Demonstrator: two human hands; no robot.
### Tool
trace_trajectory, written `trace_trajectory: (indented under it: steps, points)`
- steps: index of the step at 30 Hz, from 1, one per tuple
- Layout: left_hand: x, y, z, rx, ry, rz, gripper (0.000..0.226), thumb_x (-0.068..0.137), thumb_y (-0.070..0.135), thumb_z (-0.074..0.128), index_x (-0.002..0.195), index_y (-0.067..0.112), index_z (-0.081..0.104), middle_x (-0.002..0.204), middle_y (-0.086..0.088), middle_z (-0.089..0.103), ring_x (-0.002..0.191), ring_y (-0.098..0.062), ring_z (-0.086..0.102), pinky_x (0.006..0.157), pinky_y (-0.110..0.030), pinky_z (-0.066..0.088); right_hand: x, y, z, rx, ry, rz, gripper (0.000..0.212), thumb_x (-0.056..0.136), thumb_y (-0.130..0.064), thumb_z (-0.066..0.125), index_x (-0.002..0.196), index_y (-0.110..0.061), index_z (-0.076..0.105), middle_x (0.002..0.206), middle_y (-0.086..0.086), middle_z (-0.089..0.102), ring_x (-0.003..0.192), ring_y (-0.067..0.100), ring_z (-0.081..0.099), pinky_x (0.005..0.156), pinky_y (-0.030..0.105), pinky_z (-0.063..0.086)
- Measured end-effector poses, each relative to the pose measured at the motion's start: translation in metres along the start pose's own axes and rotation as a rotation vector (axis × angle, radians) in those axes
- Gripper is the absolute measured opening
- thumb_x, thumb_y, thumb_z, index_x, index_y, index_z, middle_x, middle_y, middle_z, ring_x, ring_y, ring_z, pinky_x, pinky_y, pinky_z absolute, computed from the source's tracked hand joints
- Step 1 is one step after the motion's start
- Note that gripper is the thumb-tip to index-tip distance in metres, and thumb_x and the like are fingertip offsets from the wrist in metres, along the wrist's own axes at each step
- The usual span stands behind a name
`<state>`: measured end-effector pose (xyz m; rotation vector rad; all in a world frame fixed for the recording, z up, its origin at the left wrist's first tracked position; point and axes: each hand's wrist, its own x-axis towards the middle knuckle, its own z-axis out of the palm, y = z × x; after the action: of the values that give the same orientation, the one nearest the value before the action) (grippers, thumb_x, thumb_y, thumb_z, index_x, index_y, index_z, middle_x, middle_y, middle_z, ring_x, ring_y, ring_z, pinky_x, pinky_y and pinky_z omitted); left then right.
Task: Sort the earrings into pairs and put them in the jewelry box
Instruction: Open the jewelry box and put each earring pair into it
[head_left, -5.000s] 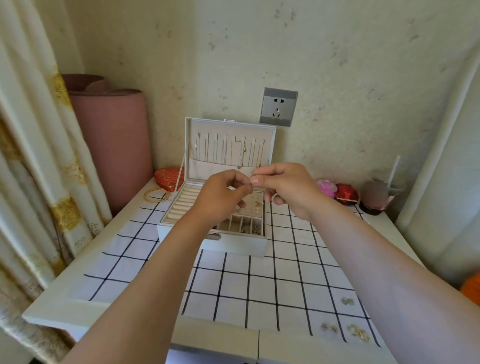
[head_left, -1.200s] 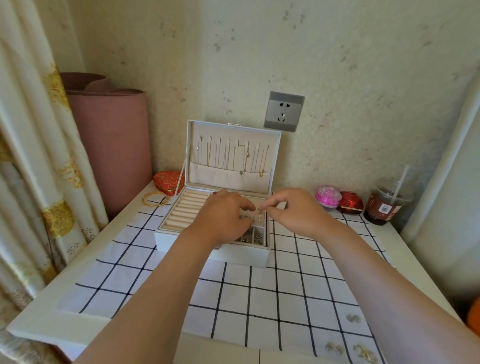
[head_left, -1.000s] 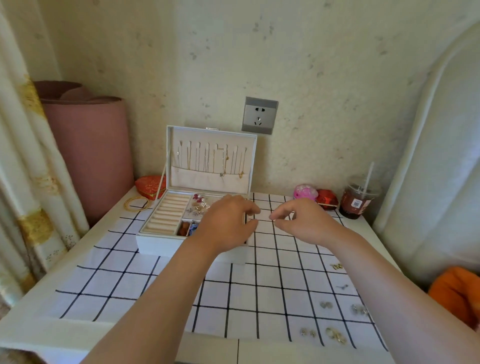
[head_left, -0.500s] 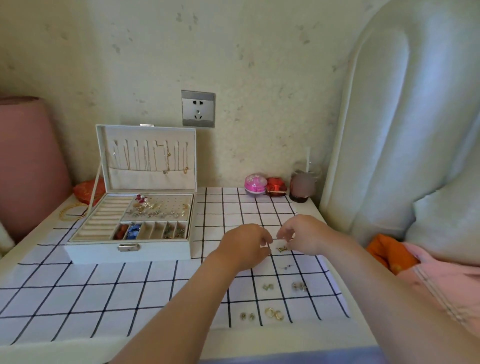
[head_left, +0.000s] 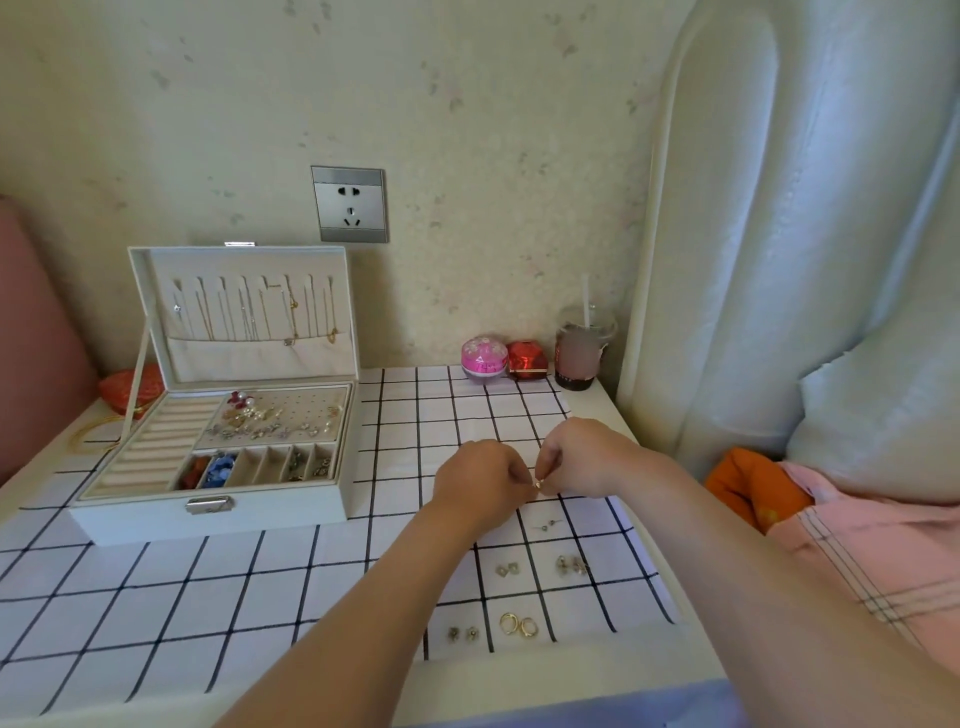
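A small gold earring (head_left: 538, 484) is held just above the checked cloth (head_left: 260, 597), pinched between the fingers of the right hand (head_left: 587, 457). The left hand (head_left: 480, 483) is set just beside it with its fingers curled inward. The tips are hidden, so whether they grip the earring cannot be told. The jewelry box (head_left: 208, 512) is found well apart to the left on the tabletop (head_left: 592, 670), lid raised upright. Earrings are seated in its perforated panel and small front compartments. Loose pairs are laid on the cloth near the hands: studs (head_left: 550, 524), two small pairs (head_left: 506, 569) below them, gold hoops (head_left: 518, 623), and a further pair (head_left: 462, 634) beside the hoops.
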<state>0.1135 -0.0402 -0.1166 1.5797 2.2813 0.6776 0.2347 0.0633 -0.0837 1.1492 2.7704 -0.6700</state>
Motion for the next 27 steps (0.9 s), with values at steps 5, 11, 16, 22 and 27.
trace_trajectory:
  steps: [5,11,16,22,27]
  points:
    - [-0.003,-0.007,-0.007,-0.017,-0.035,0.003,0.002,0.085,0.034,0.068,0.086,0.033,0.067,0.090,0.017,0.060,0.094,-0.008,0.060,0.079,-0.028,0.051,-0.002,-0.007,-0.001,0.078,0.051,-0.023,0.021,0.079,-0.015,0.078,0.070,-0.033,0.071,0.077,-0.018,0.067,0.076,0.002,0.061,0.076,0.028,0.055]
    - [-0.009,-0.021,-0.026,-0.190,0.025,0.016,0.002,0.086,0.026,0.064,0.086,0.026,0.066,0.088,0.011,0.066,0.081,-0.008,0.062,0.072,-0.026,0.054,-0.002,-0.023,-0.002,0.313,0.100,-0.078,0.013,0.080,-0.013,0.080,0.079,-0.024,0.073,0.079,0.000,0.074,0.051,0.015,0.064,0.057,0.026,0.051]
    - [-0.014,-0.040,-0.050,-0.338,0.120,0.004,0.008,0.087,0.027,0.070,0.093,0.026,0.066,0.083,0.010,0.068,0.071,-0.005,0.063,0.065,-0.019,0.048,0.005,-0.050,-0.003,0.432,0.161,-0.139,0.013,0.081,-0.018,0.081,0.088,-0.027,0.076,0.083,-0.004,0.075,0.052,0.001,0.060,0.058,0.020,0.050]
    - [-0.025,-0.060,-0.086,-0.569,0.282,-0.084,0.005,0.086,0.026,0.073,0.086,0.022,0.070,0.074,0.005,0.069,0.061,-0.009,0.065,0.054,-0.020,0.046,0.019,-0.098,0.000,0.563,0.254,-0.212,0.009,0.087,-0.014,0.077,0.095,-0.017,0.077,0.081,-0.004,0.076,0.061,0.008,0.068,0.047,0.015,0.046]
    - [-0.035,-0.081,-0.121,-0.676,0.410,-0.121,0.005,0.088,0.023,0.070,0.085,0.020,0.072,0.069,0.004,0.068,0.060,-0.009,0.062,0.055,-0.023,0.047,0.034,-0.144,0.003,0.554,0.322,-0.363,0.020,0.091,-0.009,0.070,0.099,-0.025,0.078,0.089,-0.011,0.074,0.056,-0.005,0.060,0.061,0.016,0.048]
